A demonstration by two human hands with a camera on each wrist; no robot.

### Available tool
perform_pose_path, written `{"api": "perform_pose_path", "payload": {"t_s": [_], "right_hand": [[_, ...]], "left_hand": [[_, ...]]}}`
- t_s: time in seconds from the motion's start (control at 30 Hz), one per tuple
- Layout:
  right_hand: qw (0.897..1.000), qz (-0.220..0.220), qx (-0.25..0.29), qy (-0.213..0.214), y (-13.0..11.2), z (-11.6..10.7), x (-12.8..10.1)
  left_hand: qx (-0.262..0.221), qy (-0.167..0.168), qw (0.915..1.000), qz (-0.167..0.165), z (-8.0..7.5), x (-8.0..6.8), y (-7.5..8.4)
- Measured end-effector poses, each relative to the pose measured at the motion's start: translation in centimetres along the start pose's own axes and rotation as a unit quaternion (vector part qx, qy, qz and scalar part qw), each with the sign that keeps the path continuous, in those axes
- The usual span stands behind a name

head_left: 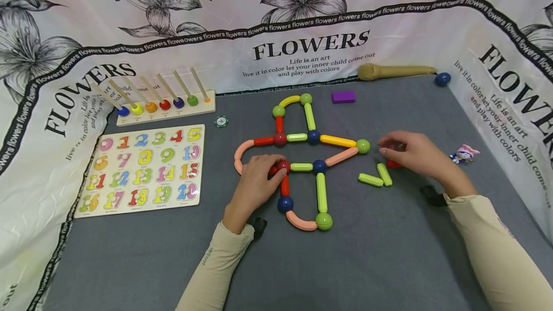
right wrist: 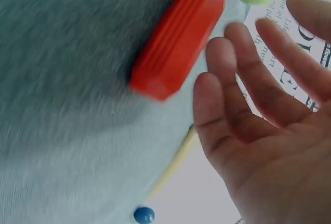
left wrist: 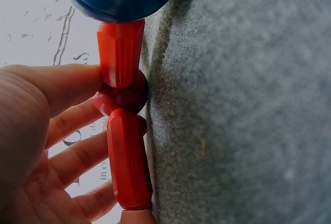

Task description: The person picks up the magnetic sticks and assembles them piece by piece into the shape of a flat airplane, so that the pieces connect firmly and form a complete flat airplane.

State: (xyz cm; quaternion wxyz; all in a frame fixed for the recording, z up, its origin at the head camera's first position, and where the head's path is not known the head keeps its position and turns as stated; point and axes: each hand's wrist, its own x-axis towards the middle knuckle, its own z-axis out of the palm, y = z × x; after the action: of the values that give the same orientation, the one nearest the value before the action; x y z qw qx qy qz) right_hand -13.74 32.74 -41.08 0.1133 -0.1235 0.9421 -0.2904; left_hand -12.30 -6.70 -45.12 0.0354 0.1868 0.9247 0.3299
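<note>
Number board (head_left: pixel 140 169): lies far left of the rod figure, flat on the grey mat (head_left: pixel 367 253).
Peg rack (head_left: pixel 166 104): behind the board, coloured beads on its slanted pegs.
Rod figure (head_left: pixel 302 157): sticks and balls joined in loops, mid-mat.
Left hand (head_left: pixel 257 181): at the figure's left side, fingers straight against the red ball (left wrist: pixel 123 97) and the red rods beside it.
Green rods (head_left: pixel 376 176): two loose, just right of the figure.
Right hand (head_left: pixel 412 152): right of the figure, fingers relaxed and spread over a loose red rod (right wrist: pixel 178 38); seemingly not touching, though that view is blurred.
</note>
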Motion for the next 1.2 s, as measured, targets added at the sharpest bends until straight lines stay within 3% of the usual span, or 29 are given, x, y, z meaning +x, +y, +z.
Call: {"api": "perform_pose_path", "payload": {"t_s": [0.3,0.53,0.67,0.8,1.0,1.2], "right_hand": [[0.993,-0.010,-0.101,-0.053,-0.2,0.5,-0.4],[0.993,-0.015,-0.107,-0.056,-0.1,0.8,-0.3],[0.998,0.000,-0.056,-0.021,0.2,0.7,0.2],[0.996,0.070,0.009,0.049,0.6,0.4,0.7],[0.973,0.160,0.141,0.092,0.5,0.1,1.7],[0.942,0.181,0.256,0.119,0.2,0.2,2.7]], "left_hand": [[0.002,-0.001,1.0000,-0.005,-0.4,0.1,-0.1],[0.000,-0.005,1.0000,0.004,-0.4,0.2,0.1],[0.003,-0.002,1.0000,0.004,-0.4,0.3,0.1],[0.005,-0.001,1.0000,0.007,-0.3,0.3,0.1],[0.001,-0.005,1.0000,0.002,-0.2,0.2,0.0],[0.004,-0.005,1.0000,0.002,-0.2,0.1,0.0]]}}
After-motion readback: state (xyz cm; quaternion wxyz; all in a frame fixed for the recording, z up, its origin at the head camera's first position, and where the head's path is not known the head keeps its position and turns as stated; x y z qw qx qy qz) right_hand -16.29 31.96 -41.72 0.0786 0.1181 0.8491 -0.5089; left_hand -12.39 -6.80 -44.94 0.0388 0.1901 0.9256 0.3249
